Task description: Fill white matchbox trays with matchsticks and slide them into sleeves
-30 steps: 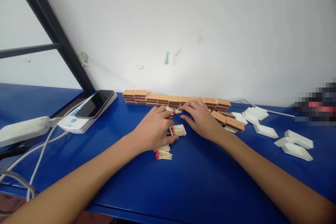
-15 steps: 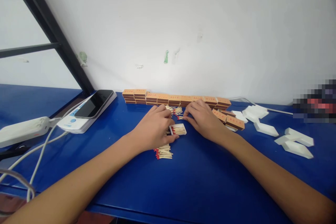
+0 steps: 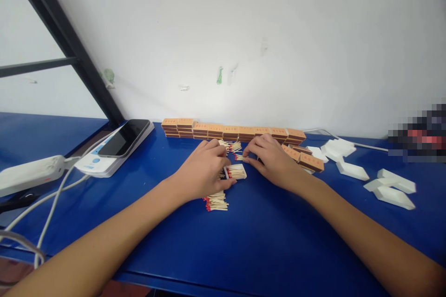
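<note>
My left hand (image 3: 204, 169) rests on the blue table (image 3: 265, 236), its fingers curled round the left end of a small white matchbox tray (image 3: 236, 172) partly filled with red-tipped matches. My right hand (image 3: 272, 158) lies just right of the tray, fingertips pinched at loose matches (image 3: 235, 147) beyond it. A second pile of matches (image 3: 216, 201) lies beside my left wrist. A row of stacked brown matchboxes (image 3: 223, 131) runs along the wall behind both hands.
More brown matchboxes (image 3: 306, 160) lie right of my right hand. Several white box sleeves (image 3: 351, 171) are scattered at the right. A phone (image 3: 125, 137) lies on a white device at the left, beside a white power strip (image 3: 29, 174) and cables.
My right hand has drawn back from the matchbox row toward the tray, its fingers closing from flat to a pinch at the loose matches. My left hand has stayed in place.
</note>
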A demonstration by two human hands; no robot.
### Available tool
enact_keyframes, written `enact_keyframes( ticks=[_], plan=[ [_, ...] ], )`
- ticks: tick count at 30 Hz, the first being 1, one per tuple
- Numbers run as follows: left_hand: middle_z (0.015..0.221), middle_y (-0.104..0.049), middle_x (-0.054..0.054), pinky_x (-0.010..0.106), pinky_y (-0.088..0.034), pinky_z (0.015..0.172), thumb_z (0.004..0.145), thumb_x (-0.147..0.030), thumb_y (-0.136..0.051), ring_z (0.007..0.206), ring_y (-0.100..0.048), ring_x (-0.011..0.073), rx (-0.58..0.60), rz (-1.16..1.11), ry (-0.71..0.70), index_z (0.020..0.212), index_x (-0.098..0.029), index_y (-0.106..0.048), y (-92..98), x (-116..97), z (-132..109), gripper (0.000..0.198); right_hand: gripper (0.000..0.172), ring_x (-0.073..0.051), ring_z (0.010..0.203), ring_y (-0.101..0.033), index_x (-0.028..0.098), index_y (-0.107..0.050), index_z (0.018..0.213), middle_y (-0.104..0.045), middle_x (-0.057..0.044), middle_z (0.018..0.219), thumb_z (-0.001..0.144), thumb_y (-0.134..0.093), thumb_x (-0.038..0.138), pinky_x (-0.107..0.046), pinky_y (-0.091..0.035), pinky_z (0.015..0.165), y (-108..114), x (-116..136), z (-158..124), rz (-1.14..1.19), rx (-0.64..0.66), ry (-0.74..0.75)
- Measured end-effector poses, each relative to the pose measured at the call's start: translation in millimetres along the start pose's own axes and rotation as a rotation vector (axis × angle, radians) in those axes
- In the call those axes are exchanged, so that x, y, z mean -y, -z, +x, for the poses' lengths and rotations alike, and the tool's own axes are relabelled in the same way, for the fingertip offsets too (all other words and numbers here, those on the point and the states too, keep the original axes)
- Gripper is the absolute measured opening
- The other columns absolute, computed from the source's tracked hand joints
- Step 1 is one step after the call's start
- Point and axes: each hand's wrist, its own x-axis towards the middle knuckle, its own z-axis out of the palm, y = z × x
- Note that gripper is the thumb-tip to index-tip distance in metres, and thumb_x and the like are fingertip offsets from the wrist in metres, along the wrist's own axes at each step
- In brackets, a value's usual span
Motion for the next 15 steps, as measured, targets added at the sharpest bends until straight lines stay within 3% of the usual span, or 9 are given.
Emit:
enact_keyframes(
  ticks=[10, 15],
  plan=[
    [0.091, -0.066, 0.006, 0.041, -0.043, 0.090, 0.089, -0.047, -0.077, 0.098, -0.055, 0.0251, -0.001, -0.002, -0.003, 0.101, -0.017, -0.079, -0.9, -0.7, 0.7, 0.033, 0.014, -0.028, 0.098, -0.053, 0.023, -0.062, 0.089, -0.064, -0.009, 0.097, 0.101, -0.058, 0.027, -0.043, -0.046, 0.084, 3.0, 3.6, -0.9, -0.008, 0.005, 0.001],
    [0.093, -0.066, 0.006, 0.041, -0.044, 0.091, 0.090, -0.047, -0.076, 0.101, -0.055, 0.0254, 0.005, -0.004, 0.003, 0.101, -0.017, -0.079, -2.0, -0.4, 0.9, 0.033, 0.008, -0.027, 0.098, -0.053, 0.022, -0.064, 0.091, -0.065, -0.008, 0.097, 0.099, -0.062, 0.023, -0.043, -0.046, 0.086, 1.2, 8.3, -2.5, -0.022, -0.007, 0.013]
  ],
)
